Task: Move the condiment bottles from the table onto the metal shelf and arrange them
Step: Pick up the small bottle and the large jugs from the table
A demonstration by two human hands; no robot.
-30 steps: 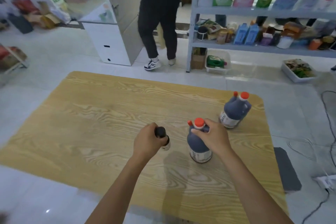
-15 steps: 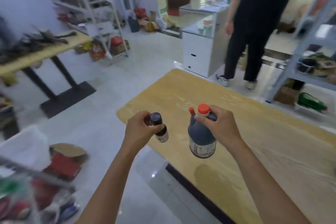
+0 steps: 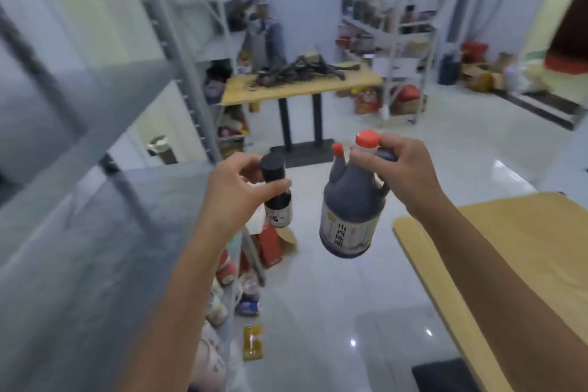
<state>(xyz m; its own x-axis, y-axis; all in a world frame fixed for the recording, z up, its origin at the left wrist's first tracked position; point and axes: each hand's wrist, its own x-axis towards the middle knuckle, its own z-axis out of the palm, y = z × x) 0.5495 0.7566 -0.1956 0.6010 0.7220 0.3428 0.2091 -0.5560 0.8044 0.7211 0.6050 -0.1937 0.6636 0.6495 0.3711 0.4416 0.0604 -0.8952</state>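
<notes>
Head view. Two containers are held in the air, both clear of any surface, over the floor [image 3: 343,302] between the metal shelf [image 3: 95,248] at near left and the worktop [image 3: 525,248] at near right.

The small bottle [image 3: 279,205] has a black cap and a pale label low on its body, and holds a dark liquid. It hangs roughly upright just beside the front edge of the shelf board.

The large bottle [image 3: 350,210] has a red main cap, a smaller red spout cap to its left and a white printed label. It is filled with dark liquid nearly to the shoulder, and its base tilts slightly toward the camera.

The left hand [image 3: 232,197] grasps the small bottle at the neck, thumb below the cap and fingers curled behind it. The right hand [image 3: 404,172] grasps the large bottle at the top, fingertips at the red cap and the other fingers round the handle. Both forearms reach forward from the bottom of the frame.

Packets, blurred, lie on the shelf's lower level. A second worktop [image 3: 302,87] stands far off carrying a dark heap, and a person [image 3: 257,9] is beyond it.
</notes>
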